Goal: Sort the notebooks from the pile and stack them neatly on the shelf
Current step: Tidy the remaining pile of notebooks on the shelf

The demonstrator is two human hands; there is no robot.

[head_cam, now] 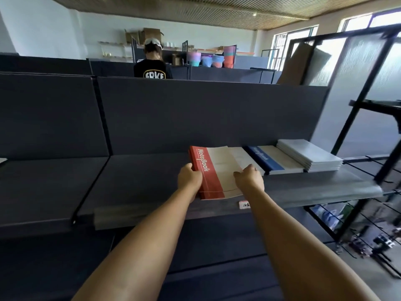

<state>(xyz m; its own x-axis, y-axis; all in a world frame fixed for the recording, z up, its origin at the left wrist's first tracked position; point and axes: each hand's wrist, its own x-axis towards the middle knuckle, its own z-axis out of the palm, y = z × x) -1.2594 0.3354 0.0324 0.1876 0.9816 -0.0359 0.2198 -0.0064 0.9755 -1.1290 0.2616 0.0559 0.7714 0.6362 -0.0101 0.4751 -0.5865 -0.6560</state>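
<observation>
Nearest the camera, two bare forearms reach out to the shelf (134, 181). Left hand (189, 177) grips the red notebook (213, 170) at its spine edge, fingers curled round and under it. Right hand (249, 177) pinches the opposite, cream-coloured edge, fingers bent over the cover. That notebook lies flat on the shelf, its near end just short of the front lip, beside a small label (244, 204). It looks thin and light, with a soft cover that would sag if lifted by one corner, so a hold on both long edges suits it; the smooth cover may slide easily over the shelf. Just beyond and to the right lies a blue notebook (268, 159), partly overlapped by the red one, then a grey stack (308, 155). Behind stands a dark partition (195, 116), and farther off a person (153, 66) faces away.
</observation>
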